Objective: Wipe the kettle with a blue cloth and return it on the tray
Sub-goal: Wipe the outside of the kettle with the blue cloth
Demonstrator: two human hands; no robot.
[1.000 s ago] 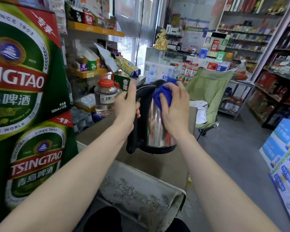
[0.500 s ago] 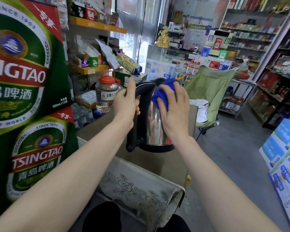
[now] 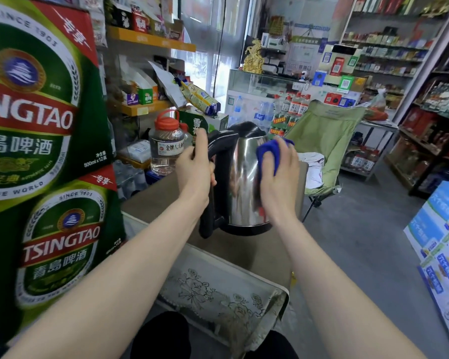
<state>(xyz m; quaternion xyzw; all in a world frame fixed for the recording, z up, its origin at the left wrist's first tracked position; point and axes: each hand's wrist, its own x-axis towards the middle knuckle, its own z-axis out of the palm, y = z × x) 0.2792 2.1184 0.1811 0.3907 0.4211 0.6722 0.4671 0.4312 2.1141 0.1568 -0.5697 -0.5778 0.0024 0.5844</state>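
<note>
Here the kettle (image 3: 244,177) is upright, handle (image 3: 219,141) leftward in curled left fingers (image 3: 201,145); right fingers (image 3: 288,158) clutch blue cloth (image 3: 268,151).

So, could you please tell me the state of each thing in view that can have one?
kettle: upright, lid shut, held by its handle.
blue cloth: bunched, pressed on the kettle's steel side.
left hand: grips the kettle's handle.
right hand: holds the blue cloth against the kettle.
jar: upright, red lid on, partly filled with clear liquid.
green chair: unfolded, white cloth on its seat.
</note>
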